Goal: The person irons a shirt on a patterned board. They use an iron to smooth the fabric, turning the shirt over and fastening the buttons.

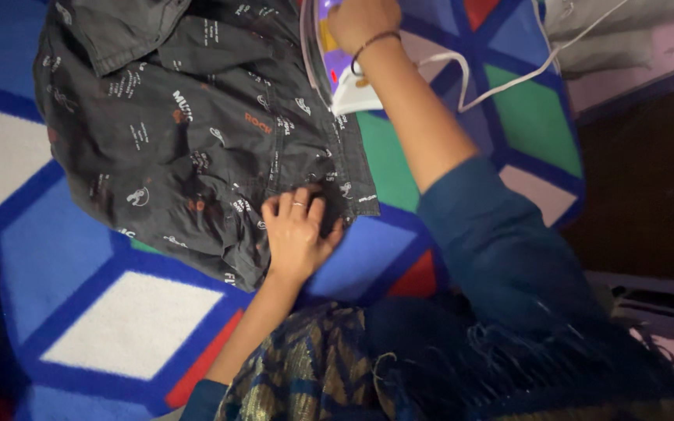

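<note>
A patterned cover (79, 312) in blue, white, red and green geometric blocks is lying over the work surface and filling the left and near parts of the view. On it, from the far left toward the centre, a dark grey printed garment (173, 140) is lying spread out, its fabric creased and one part folded over at the far edge; small white and orange printed motifs are scattered across it. At the garment's near right corner, the left hand (298, 230) is resting palm down with its fingers slightly spread, pressing the cloth flat against the cover; it is closed around nothing, and a ring is showing on one finger. The left forearm is running back toward the near edge, where a dark blue and gold patterned cloth (313, 382) is draped across the person's lap. Further right and at the far edge, the right hand (362, 22) is wrapping its fingers around the handle of a purple and white electric iron (333, 70), which is standing on the garment's far right edge; a dark beaded band is circling the wrist. The right arm, bare to the elbow and then covered by a teal sleeve (501, 249), is crossing the frame diagonally. A white cord (501, 82) is trailing from the iron's heel rightward over the cover. At the far right, the floor is lying in deep shadow beyond the cover's edge.
</note>
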